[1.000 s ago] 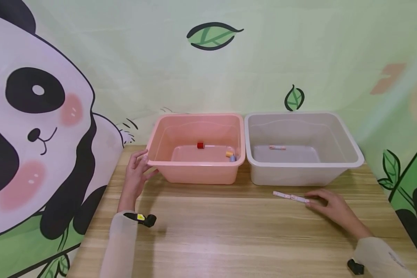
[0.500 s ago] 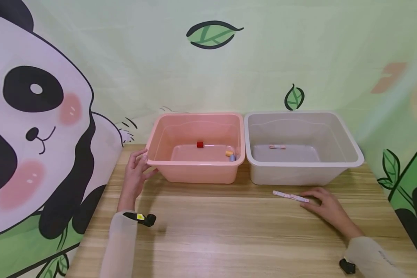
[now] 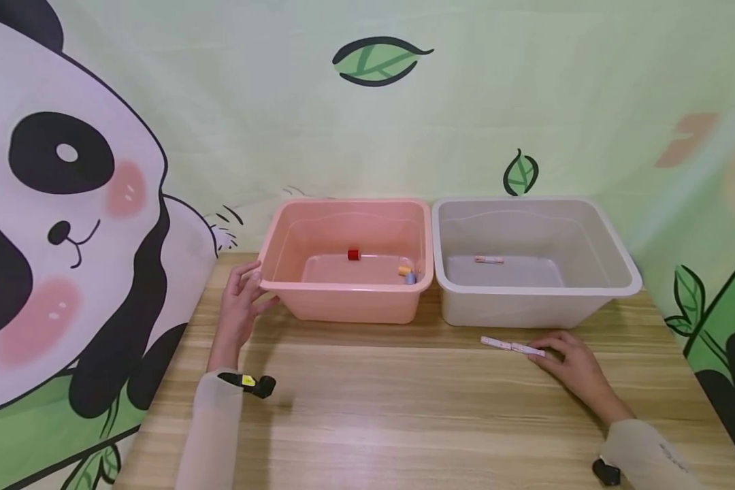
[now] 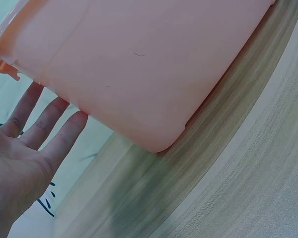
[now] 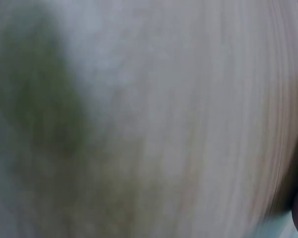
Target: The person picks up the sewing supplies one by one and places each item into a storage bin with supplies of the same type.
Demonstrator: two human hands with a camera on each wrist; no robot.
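Observation:
My left hand [image 3: 237,313] is at the left end of the pink bin [image 3: 349,305]. In the left wrist view, straight, spread fingers of the hand [image 4: 20,166] touch the outer wall of the bin [image 4: 139,64] below its rim. On the table in front of the grey bin [image 3: 514,309], two slim white sticks with pinkish marks lie end to end, a left one [image 3: 495,343] and a right one [image 3: 520,348]. My right hand [image 3: 578,371] pinches the right stick near its right end, thumb in front and fingers behind. The right wrist view is mostly blurred tabletop.
Inside the pink bin are a red piece [image 3: 353,255], a yellow piece [image 3: 405,270] and a blue piece [image 3: 410,278]. A similar whitish stick [image 3: 488,259] lies in the grey bin. Both bins stand side by side against a printed backdrop [image 3: 251,102].
My right hand has shifted slightly left along the right stick, and its fingers now sit further over that end. The left hand and both bins have stayed where they were.

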